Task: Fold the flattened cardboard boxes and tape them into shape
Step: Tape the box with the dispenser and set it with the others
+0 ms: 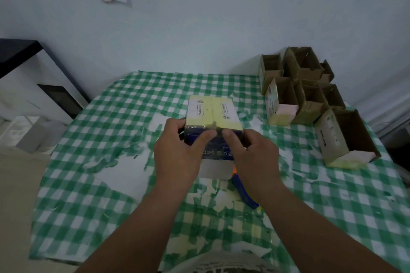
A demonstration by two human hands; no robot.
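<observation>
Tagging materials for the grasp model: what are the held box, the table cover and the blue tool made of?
Box: printed cardboard, glossy tape at the near edge. Finished boxes show raw brown board inside. Table cover: thin checked plastic or oilcloth, likely; printed layer torn away in white patches. Blue tool: smooth, likely plastic; mostly hidden.

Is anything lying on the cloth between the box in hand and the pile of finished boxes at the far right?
Nothing visible. The box, held by the left hand and right hand, faces only bare checked tablecloth before the finished boxes.
</observation>
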